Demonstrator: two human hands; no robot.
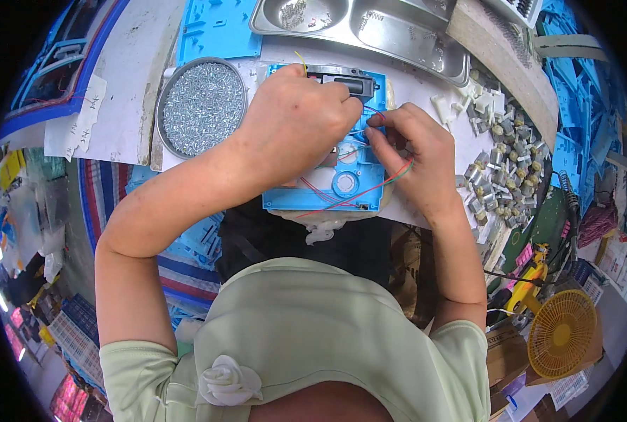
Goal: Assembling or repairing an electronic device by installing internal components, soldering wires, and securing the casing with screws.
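Observation:
A blue plastic housing (370,151) lies in front of me on a pale wrapped pad, its inside facing up. Along its far edge sits a black box-shaped part (352,82). My left hand (301,123) is closed over the housing's far left, a yellow wire (300,58) sticking up beside its fingers; what they grip is hidden. At the housing's right edge my right hand (420,151) pinches thin wires (375,112). Red and green wires (370,191) run from beneath that palm across the near part of the housing, past a round white piece (345,183).
A round tin of small screws (202,105) stands at left. Steel trays (391,35) with springs lie at the back. Many small metal motors (507,169) are heaped at right, beside white plastic parts (486,102). Blue panels (218,32) lie back left; a yellow fan (562,334) stands lower right.

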